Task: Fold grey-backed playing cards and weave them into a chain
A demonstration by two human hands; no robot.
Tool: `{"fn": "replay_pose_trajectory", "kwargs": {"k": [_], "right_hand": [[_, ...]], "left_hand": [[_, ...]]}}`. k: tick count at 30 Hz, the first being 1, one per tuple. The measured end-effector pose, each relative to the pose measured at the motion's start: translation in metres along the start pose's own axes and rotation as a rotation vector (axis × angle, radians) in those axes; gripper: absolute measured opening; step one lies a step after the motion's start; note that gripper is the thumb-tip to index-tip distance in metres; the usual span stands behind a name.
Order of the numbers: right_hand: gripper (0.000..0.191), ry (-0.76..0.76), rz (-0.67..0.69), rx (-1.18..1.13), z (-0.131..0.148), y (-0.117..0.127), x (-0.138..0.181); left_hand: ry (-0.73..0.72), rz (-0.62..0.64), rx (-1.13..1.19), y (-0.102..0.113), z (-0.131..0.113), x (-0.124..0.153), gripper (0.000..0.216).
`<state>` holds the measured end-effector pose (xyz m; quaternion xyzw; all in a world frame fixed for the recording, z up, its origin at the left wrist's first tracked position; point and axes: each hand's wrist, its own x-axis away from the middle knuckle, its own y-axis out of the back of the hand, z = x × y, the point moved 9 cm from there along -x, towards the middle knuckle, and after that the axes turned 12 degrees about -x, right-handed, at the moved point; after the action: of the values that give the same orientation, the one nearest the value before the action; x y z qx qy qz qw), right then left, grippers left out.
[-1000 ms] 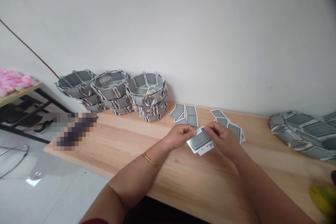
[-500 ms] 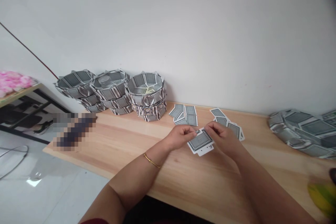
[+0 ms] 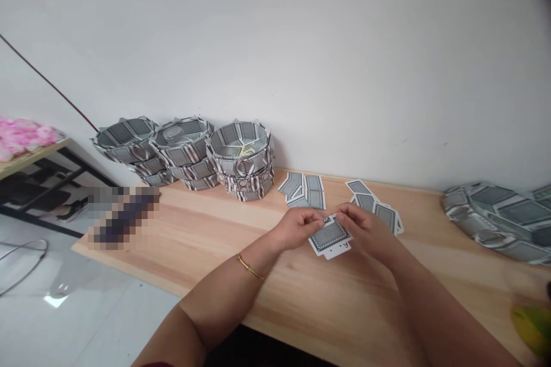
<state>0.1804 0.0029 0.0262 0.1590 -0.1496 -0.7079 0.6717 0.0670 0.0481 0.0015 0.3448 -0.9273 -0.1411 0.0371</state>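
Well, a few playing cards (image 3: 328,235) sit above the wooden table (image 3: 206,229), patterned back uppermost, left hand (image 3: 300,228) and right hand (image 3: 364,228) each pinching a far corner, fingertips closed. Loose cards (image 3: 314,185) lie just beyond; stacked bowls (image 3: 241,167) stand leftward.

Left hand (image 3: 298,228) and right hand (image 3: 365,227) are gripping overlapping playing cards (image 3: 330,235) lower right of centre, while stacked card-covered bowls (image 3: 185,155) are standing centre-left.
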Motion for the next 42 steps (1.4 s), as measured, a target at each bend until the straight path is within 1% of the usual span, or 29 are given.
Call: {"fn": "replay_pose_trajectory", "kwargs": {"k": [2,3,6,9,12,16,19,23,25,27,29,31,36,39,42], "right_hand": [[0.033,-0.026,0.063,0.004,0.000,-0.007,0.001],[0.033,-0.037,0.072,0.012,0.000,-0.009,0.001],[0.034,-0.040,0.039,0.003,0.002,-0.009,0.002],[0.033,-0.047,0.016,-0.046,0.001,-0.006,0.001],[0.035,-0.071,0.015,-0.113,-0.004,-0.004,0.001],[0.035,-0.110,0.019,-0.256,-0.012,-0.004,0.001],[0.035,-0.135,0.005,-0.355,-0.021,-0.004,0.001],[0.035,-0.158,-0.020,-0.444,-0.029,-0.001,0.000],[0.035,-0.175,-0.050,-0.493,-0.030,0.003,0.000],[0.035,-0.196,-0.067,-0.525,-0.028,0.006,0.001],[0.034,-0.202,-0.063,-0.505,-0.025,0.008,0.001],[0.035,-0.192,-0.059,-0.438,-0.023,0.009,0.001],[0.037,-0.148,-0.049,-0.225,-0.022,0.010,0.000],[0.036,-0.137,-0.021,-0.192,-0.020,0.006,0.000],[0.036,-0.138,0.002,-0.207,-0.017,0.003,0.001]], "left_hand": [[-0.041,0.005,-0.046,-0.002,-0.005,0.001,0.035],[-0.054,0.009,-0.060,-0.003,-0.007,0.001,0.035],[-0.046,-0.001,-0.048,-0.003,-0.006,0.000,0.035],[0.013,0.022,0.007,-0.003,-0.001,-0.001,0.038],[0.038,0.061,0.001,-0.002,-0.003,0.000,0.041],[-0.011,0.021,-0.090,0.006,-0.014,0.002,0.041],[-0.017,0.017,-0.097,0.007,-0.014,0.002,0.043],[0.050,0.029,0.055,0.004,-0.003,-0.001,0.046],[0.071,0.001,0.166,0.006,0.001,-0.002,0.046],[0.069,-0.043,0.222,0.011,0.003,-0.003,0.045],[0.066,-0.074,0.220,0.015,0.002,-0.004,0.044],[0.065,-0.078,0.186,0.015,0.001,-0.003,0.044],[0.055,-0.032,0.132,0.003,0.001,-0.001,0.041],[0.060,0.018,0.144,-0.007,0.006,-0.001,0.041],[0.058,0.022,0.155,-0.009,0.010,-0.002,0.039]]}}
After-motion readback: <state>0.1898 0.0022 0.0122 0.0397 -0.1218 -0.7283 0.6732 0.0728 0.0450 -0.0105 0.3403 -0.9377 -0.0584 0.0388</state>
